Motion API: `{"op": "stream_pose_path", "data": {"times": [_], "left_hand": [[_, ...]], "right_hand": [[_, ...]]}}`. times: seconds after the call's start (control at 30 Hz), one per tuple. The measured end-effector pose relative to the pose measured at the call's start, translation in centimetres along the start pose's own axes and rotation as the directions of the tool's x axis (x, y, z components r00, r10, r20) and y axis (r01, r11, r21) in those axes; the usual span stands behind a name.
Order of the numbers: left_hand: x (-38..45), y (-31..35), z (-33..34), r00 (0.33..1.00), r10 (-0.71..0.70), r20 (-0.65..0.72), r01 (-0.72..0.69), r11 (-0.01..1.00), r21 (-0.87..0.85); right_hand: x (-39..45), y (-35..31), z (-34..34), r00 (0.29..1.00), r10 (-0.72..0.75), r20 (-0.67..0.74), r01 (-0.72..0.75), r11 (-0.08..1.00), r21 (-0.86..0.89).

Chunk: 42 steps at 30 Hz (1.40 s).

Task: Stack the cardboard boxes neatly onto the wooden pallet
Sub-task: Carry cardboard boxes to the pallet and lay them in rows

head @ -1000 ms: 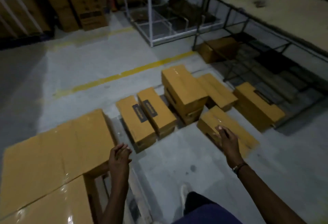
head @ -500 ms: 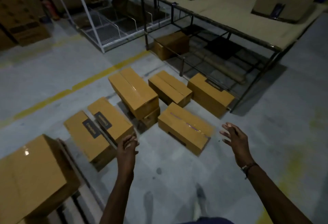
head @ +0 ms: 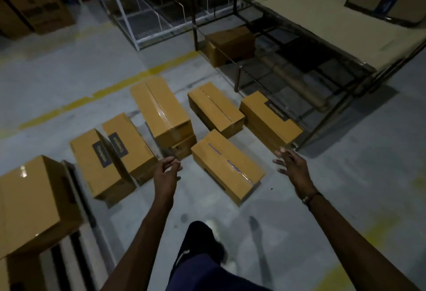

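1. While both arms reached forward, the left hand (head: 167, 172) hung with fingers loosely curled, holding nothing, above the floor (head: 138, 210) just left of the nearest box (head: 227, 166).
2. The right hand (head: 291, 164) was spread, fingers straight, empty, just right of that box and clear of it.
3. That box lay flat on the floor, tape running along its top.
4. Behind it lay more boxes: a stacked pair (head: 164, 113), two labelled ones (head: 110, 159) side by side to the left, and two (head: 242, 113) to the right near the table's (head: 322, 21) legs.
5. At the lower left, a box (head: 32, 200) sat on the pallet (head: 73, 251), at its edge.
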<state>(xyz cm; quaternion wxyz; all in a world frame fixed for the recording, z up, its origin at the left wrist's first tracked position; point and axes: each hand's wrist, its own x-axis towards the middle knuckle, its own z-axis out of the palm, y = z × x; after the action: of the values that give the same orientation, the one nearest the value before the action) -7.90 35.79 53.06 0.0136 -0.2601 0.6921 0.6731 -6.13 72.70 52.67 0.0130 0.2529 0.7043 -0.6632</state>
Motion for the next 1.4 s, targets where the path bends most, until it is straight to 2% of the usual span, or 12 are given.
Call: {"op": "stream_pose_path", "data": {"times": [0.2,0.47,0.63,0.8,1.07,1.13,1.27,1.4], "left_hand": [[5.2,-2.1,4.9,0.998,-0.052,-0.045,0.052,0.999,0.006],[8.3,-3.9,11.0,0.975,-0.205,-0.079,0.205,0.979,-0.016],[8.0,-4.1,13.9,0.964,-0.22,-0.147,0.221,0.975,-0.011],[6.0,-6.1,17.8,0.944,-0.198,-0.264,0.216,0.975,0.042],[1.2,-7.2,26.6,0.878,-0.214,-0.429,0.219,0.975,-0.037],[0.7,-7.4,27.8,0.868,-0.226,-0.443,0.231,0.972,-0.044],[1.0,-7.4,29.2,0.86,-0.271,-0.433,0.288,0.957,-0.027],[3.3,-11.0,29.4,0.846,-0.327,-0.42,0.358,0.934,-0.007]], "right_hand": [[10.1,-1.3,1.4,0.982,0.031,0.184,-0.006,0.991,-0.135],[18.6,-2.8,1.9,0.951,0.089,0.295,-0.007,0.963,-0.27],[23.5,-4.2,0.4,0.923,0.103,0.371,0.021,0.948,-0.316],[28.1,-5.2,-1.5,0.849,0.099,0.518,0.117,0.923,-0.367],[33.6,-5.9,-5.2,0.716,0.15,0.682,0.203,0.889,-0.409],[34.5,-5.8,-5.7,0.704,0.165,0.691,0.205,0.884,-0.42],[36.8,-4.5,-4.6,0.723,0.185,0.666,0.183,0.878,-0.442],[39.8,-0.3,-2.2,0.749,0.213,0.627,0.128,0.883,-0.452]]}}
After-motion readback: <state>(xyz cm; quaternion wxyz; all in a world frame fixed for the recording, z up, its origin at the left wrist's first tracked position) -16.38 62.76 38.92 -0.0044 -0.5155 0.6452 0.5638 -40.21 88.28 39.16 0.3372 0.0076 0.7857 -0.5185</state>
